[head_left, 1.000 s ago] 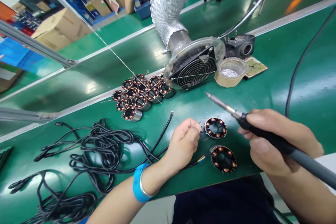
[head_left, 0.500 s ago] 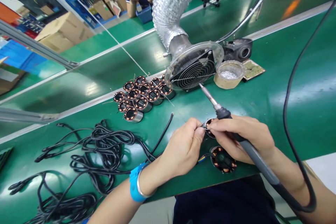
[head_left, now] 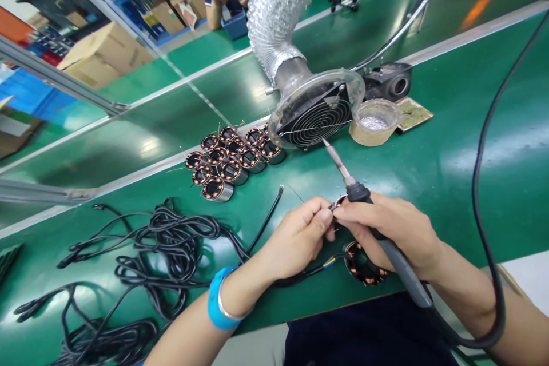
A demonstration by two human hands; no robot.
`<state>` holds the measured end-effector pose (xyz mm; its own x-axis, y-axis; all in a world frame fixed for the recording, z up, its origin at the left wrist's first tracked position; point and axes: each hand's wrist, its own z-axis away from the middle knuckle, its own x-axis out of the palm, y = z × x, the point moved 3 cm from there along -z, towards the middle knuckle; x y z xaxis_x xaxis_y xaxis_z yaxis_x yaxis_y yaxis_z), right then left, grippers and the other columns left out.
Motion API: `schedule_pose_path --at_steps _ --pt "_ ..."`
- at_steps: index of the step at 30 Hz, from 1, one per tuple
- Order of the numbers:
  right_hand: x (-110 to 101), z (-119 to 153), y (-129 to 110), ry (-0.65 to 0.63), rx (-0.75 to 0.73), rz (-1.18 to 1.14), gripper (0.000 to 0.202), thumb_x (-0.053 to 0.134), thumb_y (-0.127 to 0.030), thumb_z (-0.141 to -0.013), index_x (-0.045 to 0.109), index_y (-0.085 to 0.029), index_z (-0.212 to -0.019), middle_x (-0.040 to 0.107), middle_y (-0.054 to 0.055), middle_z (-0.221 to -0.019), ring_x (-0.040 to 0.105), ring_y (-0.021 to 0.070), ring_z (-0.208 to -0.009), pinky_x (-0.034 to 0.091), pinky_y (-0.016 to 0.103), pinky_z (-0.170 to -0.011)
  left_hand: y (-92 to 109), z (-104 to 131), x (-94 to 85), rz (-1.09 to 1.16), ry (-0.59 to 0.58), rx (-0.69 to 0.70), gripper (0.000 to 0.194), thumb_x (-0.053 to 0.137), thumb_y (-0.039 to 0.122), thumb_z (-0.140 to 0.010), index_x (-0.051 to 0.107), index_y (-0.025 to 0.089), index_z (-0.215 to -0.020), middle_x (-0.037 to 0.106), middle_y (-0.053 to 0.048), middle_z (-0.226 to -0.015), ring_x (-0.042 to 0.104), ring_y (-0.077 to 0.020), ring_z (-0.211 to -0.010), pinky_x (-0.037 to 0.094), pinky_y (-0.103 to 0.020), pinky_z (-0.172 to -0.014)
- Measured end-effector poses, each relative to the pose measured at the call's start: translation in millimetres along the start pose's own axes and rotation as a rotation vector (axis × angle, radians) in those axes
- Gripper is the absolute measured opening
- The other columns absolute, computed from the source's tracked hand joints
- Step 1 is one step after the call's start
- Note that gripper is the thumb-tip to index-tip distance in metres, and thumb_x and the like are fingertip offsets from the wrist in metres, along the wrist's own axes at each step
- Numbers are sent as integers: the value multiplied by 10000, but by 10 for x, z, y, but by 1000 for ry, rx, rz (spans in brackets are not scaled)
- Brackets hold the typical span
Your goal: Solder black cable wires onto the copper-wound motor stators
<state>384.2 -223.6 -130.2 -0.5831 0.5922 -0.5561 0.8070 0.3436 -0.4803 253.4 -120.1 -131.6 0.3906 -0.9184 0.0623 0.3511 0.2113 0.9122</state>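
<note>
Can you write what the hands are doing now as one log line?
left hand: pinching wire at stator | right hand: holding soldering iron, tip raised | bench: stator cluster

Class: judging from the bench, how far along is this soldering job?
Done: one stator already carries a cable. In hand: left hand and right hand, gripping the soldering iron, pinch another stator. Left: a cluster of bare stators and loose cables.

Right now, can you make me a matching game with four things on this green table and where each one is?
Things:
1. shiny silver ribbed duct hose
2. tangled black cables
3. grey-handled soldering iron
4. cluster of copper-wound round coils

Places:
A. in the right hand
B. left of the left hand
C. joined to the round wire-grilled fan
D. beside the fan, on its left

Pairs: 1-C, 2-B, 3-A, 4-D
</note>
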Motion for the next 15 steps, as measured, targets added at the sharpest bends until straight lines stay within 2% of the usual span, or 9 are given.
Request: schedule_pose_path --at_steps 2,5,7,9,12,13,15 --pt "9 9 7 -37 -7 38 268 524 -76 -936 640 -247 -1107 694 4 -826 655 138 -638 510 246 -535 -54 -34 32 221 -21 -92 439 604 614 -873 464 208 -782 370 95 -546 217 -45 -389 155 -188 -380" --pt "-19 -3 5 -6 7 64 238 552 -87 -928 647 -253 -1070 683 -5 -791 639 130 -613 502 239 -535 -93 -67 63 361 25 -116 484 719 611 -772 444 213 -747 263 138 -462 151 -31 -375 108 -159 -363" --pt "-56 -19 -5 45 57 23 226 661 -139 -888 617 -239 -1086 686 -11 -816 634 125 -614 521 238 -563 -104 -75 73 397 64 -99 476 743 582 -753 446 211 -734 262 145 -439 146 -24 -366 110 -148 -357" --pt "-66 -28 -13 33 139 -57 328 755 -199 -822 574 -222 -1094 683 -17 -846 611 112 -589 540 240 -582 -113 -76 75 421 107 -86 457 751 552 -747 452 206 -724 270 146 -432 144 -18 -362 113 -141 -353" --pt "-18 -20 -25 -65 229 -146 317 726 -168 -813 543 -223 -1067 670 -39 -818 557 85 -509 523 225 -529 -128 -75 80 433 164 -71 452 754 537 -739 450 204 -709 276 146 -432 150 -14 -355 115 -140 -349" --pt "-5 -15 -23 -57 242 -146 296 698 -138 -825 543 -226 -1062 666 -46 -801 546 79 -491 517 219 -515 -133 -75 84 429 179 -66 455 752 540 -739 446 205 -704 275 146 -428 152 -14 -352 114 -142 -348" --pt "0 -8 -9 34 236 -107 282 665 -95 -839 551 -226 -1062 666 -45 -794 566 81 -505 525 215 -525 -145 -80 97 411 207 -55 455 741 547 -749 444 206 -699 272 146 -418 157 -16 -348 119 -147 -350"
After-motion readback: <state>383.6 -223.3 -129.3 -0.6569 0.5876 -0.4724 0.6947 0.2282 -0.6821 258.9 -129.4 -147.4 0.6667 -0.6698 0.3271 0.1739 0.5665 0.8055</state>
